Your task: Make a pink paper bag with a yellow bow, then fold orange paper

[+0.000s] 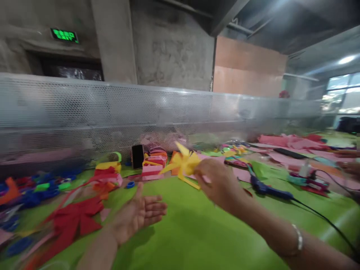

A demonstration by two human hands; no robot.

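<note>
My right hand [218, 180] is raised over the green table top [197, 228], its fingers pinched on a yellow paper bow [183, 164] with loose ribbon ends. My left hand [140, 214] hovers lower and to the left, palm up, fingers stretched out and holding nothing. A red paper bow [74, 219] lies on the table just left of my left hand. The picture is smeared by motion.
Small striped paper baskets [153, 165] and a black phone [137, 156] stand at the back before a perforated metal screen [112, 108]. A blue glue gun [267, 189] with a black cable lies to the right. Coloured paper scraps [30, 189] fill the left; pink sheets [284, 141] the far right.
</note>
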